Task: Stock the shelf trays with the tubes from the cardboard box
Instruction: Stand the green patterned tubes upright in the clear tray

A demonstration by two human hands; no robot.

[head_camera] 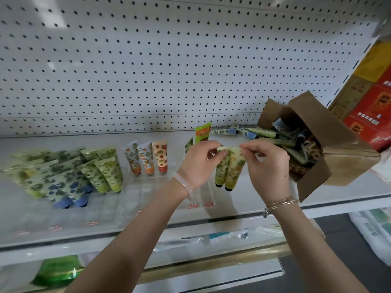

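Two yellow-green patterned tubes (229,170) with black caps hang cap-down above the shelf. My left hand (200,163) pinches the crimped end of the left one and my right hand (267,166) pinches that of the right one. The cardboard box (342,153) lies tipped on its side at the right of the shelf, with several tubes (273,135) spilling out of it. Clear shelf trays (118,199) hold green and blue-capped tubes (69,168) at the left and three orange-patterned tubes (148,157) in the middle. A green tube (202,134) stands behind my left hand.
A white pegboard wall (169,60) backs the shelf. Red and yellow cartons (374,98) are stacked at the far right, behind the box. Below the shelf edge lie plastic-wrapped goods (211,237) and a green packet (57,271). White bags (372,231) sit at lower right.
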